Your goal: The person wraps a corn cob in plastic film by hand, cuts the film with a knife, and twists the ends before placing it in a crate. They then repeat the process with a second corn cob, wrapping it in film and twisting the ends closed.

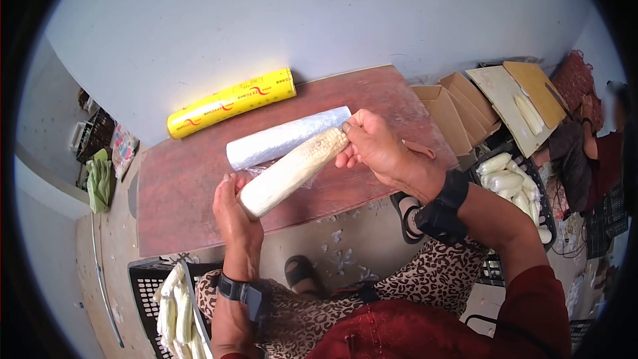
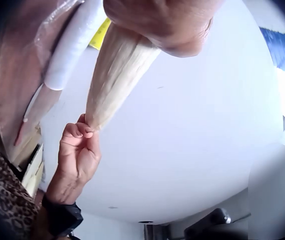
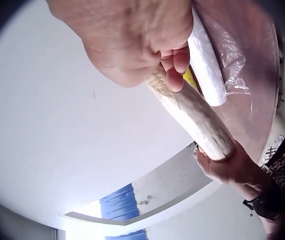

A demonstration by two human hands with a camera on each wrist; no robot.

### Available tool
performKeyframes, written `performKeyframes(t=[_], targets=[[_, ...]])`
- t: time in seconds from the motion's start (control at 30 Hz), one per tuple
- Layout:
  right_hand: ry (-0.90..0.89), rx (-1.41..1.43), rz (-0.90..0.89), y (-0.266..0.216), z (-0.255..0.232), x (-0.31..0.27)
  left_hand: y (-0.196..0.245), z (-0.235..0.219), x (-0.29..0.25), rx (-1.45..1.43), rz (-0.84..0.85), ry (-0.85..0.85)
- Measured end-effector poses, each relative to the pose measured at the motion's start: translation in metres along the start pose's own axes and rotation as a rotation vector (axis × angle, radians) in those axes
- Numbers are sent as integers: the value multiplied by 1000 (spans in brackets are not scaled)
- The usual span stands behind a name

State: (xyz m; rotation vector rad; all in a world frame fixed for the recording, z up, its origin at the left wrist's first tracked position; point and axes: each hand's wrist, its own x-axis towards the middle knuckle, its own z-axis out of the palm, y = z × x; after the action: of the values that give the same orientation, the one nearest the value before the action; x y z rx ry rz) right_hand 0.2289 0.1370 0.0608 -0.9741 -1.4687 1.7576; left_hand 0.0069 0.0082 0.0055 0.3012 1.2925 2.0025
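An ear of corn (image 1: 292,173) in pale husk slants above the table's front part, pale kernels showing at its upper tip. My left hand (image 1: 237,216) holds the thick lower end, thumb along one side. At the kernel tip, my right hand (image 1: 379,146) pinches with thumb and fingers. The left wrist view shows the husk (image 2: 120,75) running between the two hands. Behind the corn lies a roll of clear plastic film (image 1: 286,136), with a loose crumpled sheet of film (image 3: 230,60) beside it.
A yellow film roll (image 1: 232,103) lies along the wall at the back of the red-brown table (image 1: 179,206). Husked ears fill a black crate (image 1: 149,292) at lower left; wrapped ears lie in another crate (image 1: 548,209) at right. Cardboard boxes (image 1: 458,110) stand beyond the table's right edge.
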Motion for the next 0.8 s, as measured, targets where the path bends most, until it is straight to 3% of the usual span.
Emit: performKeyframes(t=[0.17,0.27,0.4,0.5,0.6,0.63,0.73,0.77,0.8], targets=[[8,-148,-102,2,-1,2,5,14,-15,123,-562,-150],[-8,-151,-116,-2,-11,6,-5,5,-13,253,-574,-358],[15,-122,-47,-5,-17,5,-6,11,-15,351,-225,-313],[24,-81,-15,-7,-19,4,-8,8,-10,515,198,-292],[12,-14,-33,-3,-22,6,6,17,-23,823,895,-260],[6,11,-47,-2,-23,6,12,13,-22,871,1081,-340],[-31,92,-77,-3,-24,5,21,17,-27,809,1250,-383],[-33,56,-88,-5,-23,4,14,13,-24,742,1191,-339],[-38,20,-99,-7,-21,1,10,14,-22,560,961,-256]])
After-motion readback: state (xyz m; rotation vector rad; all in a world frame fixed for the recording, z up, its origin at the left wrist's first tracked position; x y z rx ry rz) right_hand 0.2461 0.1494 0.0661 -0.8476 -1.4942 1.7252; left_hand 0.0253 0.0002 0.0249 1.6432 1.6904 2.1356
